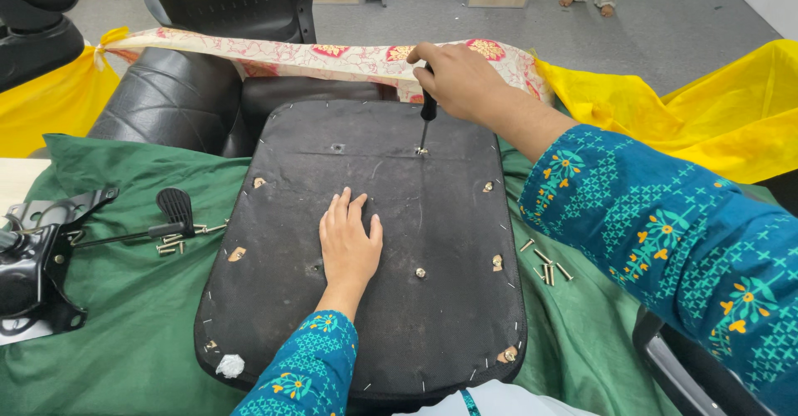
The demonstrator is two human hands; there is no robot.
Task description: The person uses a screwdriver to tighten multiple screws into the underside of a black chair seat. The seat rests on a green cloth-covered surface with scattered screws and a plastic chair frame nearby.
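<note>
Matt black fabric covers the seat base [449, 300], lying on green cloth [125, 341] beside shiny metal screws [549, 270].

Loose screws [549, 268] and a metal bracket [33, 258] flank the seat base [416, 316], whose middle lies bare.

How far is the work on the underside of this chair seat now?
One screw already sits in the seat base. The right hand holds a screwdriver at an upper hole; the left hand lies flat on it. Another hole is empty; loose screws lie beside.
</note>
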